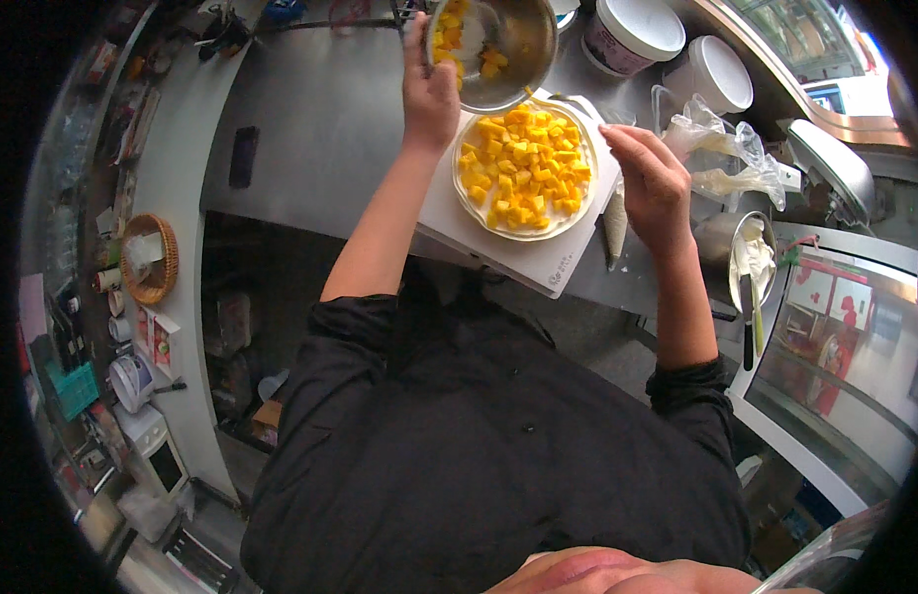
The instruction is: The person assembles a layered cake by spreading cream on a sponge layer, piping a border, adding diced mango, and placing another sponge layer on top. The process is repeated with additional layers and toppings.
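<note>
My left hand grips the rim and side of a metal bowl, which is tilted over the far side of a round cake. Some yellow-orange fruit pieces remain inside the bowl. White cream edges the cake, and diced yellow fruit, perhaps mango, covers its top. The cake rests on a white square turntable or stand at the counter's front edge. At the cake's right side hovers my right hand, its fingers bunched near the cream rim; whether they pinch anything is unclear. Below that hand lies a filled piping bag.
A metal bowl of cream with a spatula stands at right, near a mixer and plastic bags. White lidded tubs stand behind. A dark phone lies on the steel counter at left.
</note>
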`<move>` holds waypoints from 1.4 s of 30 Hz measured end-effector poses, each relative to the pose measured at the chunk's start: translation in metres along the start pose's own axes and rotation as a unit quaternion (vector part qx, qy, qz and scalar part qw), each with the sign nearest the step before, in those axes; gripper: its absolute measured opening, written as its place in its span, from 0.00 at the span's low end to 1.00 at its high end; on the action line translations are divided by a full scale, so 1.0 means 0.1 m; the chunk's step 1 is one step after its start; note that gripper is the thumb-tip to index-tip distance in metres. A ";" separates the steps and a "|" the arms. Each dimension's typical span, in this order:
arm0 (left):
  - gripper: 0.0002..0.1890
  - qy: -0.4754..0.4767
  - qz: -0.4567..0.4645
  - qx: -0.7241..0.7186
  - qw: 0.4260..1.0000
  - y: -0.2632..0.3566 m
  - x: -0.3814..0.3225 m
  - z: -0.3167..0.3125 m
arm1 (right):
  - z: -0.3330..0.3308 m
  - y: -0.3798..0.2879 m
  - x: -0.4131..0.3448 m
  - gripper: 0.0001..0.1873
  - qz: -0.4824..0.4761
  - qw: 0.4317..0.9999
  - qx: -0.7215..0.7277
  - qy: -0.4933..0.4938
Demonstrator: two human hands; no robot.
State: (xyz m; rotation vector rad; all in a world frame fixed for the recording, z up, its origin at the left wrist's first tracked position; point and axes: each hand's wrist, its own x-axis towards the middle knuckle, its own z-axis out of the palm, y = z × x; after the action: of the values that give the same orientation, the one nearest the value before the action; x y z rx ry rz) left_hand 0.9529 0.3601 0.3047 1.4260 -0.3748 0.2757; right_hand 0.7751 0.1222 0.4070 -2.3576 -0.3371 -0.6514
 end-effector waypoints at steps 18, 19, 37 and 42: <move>0.34 0.233 -0.364 -0.178 0.884 -0.56 -0.59 -1.72 | 0.30 0.15 -0.45 0.18 -0.006 0.996 -0.020 -0.087; 0.33 0.245 -0.373 -0.182 0.876 -0.65 -0.67 -1.84 | 0.27 0.12 -0.48 0.19 -0.007 0.995 -0.024 -0.096; 0.26 0.356 -0.427 -0.164 0.815 -1.18 -1.43 -2.48 | 0.14 -0.53 -0.80 0.17 -0.008 0.994 -0.006 -0.111; 0.27 0.374 -0.484 -0.093 0.786 -0.96 -1.26 -2.17 | 0.55 -0.50 -0.68 0.14 0.040 0.995 0.021 -0.092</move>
State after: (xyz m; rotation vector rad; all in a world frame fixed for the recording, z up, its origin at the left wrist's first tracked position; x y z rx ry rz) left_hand 0.8962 0.5679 0.1442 1.0383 0.9611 -0.0632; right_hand 0.7179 0.1908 0.3611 -2.3828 -0.3311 -0.3866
